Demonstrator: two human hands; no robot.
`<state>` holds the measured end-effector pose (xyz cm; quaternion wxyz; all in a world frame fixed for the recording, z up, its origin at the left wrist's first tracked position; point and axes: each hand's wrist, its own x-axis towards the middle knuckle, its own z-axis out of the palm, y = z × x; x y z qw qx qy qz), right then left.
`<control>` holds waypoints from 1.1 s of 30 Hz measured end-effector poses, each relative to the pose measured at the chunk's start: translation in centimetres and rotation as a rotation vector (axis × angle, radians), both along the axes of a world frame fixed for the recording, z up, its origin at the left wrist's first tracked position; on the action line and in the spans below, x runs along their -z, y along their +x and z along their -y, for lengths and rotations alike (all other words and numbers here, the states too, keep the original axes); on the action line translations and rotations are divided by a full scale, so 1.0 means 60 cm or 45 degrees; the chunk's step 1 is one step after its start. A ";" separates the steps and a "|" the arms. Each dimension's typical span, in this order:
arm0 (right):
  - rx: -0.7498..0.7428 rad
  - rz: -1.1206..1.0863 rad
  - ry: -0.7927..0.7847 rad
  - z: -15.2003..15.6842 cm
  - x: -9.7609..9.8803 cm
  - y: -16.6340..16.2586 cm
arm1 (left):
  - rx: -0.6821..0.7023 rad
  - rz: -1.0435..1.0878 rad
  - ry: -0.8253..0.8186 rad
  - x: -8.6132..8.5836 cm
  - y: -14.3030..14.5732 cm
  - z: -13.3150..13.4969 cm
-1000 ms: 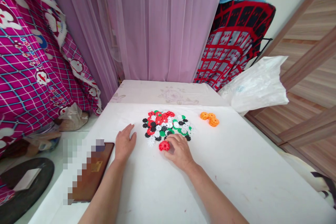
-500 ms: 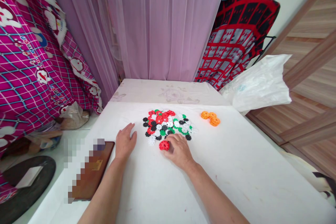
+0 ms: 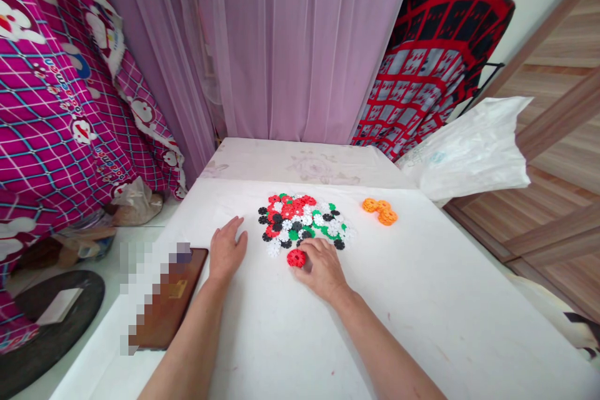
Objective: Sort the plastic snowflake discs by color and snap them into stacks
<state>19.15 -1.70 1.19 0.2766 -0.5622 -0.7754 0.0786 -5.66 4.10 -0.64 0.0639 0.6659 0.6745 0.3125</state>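
A heap of flat snowflake-shaped plastic discs [image 3: 304, 220] in red, white, green and black lies on the white table [image 3: 422, 300]. My right hand [image 3: 323, 267] rests just in front of the heap, fingers curled, touching a red disc [image 3: 295, 257] that sits apart at the heap's near edge. To the left, my left hand [image 3: 227, 250] lies flat on the table with fingers stretched out, holding nothing. Three orange discs [image 3: 380, 211] form a separate small group to the right of the heap.
A brown rectangular object [image 3: 169, 306], partly pixelated, lies at the table's left edge. A white plastic bag [image 3: 469, 153] sits at the far right corner. Pink curtain, patterned bedding at left and a red-black blanket stand behind. A dark round object [image 3: 47, 325] is on the floor left.
Both hands stay almost where they were; the view has shifted slightly, and the right hand still sits against the red disc.
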 end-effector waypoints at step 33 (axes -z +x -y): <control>0.010 -0.001 0.083 -0.009 0.027 0.008 | -0.003 -0.009 -0.039 -0.001 0.003 0.002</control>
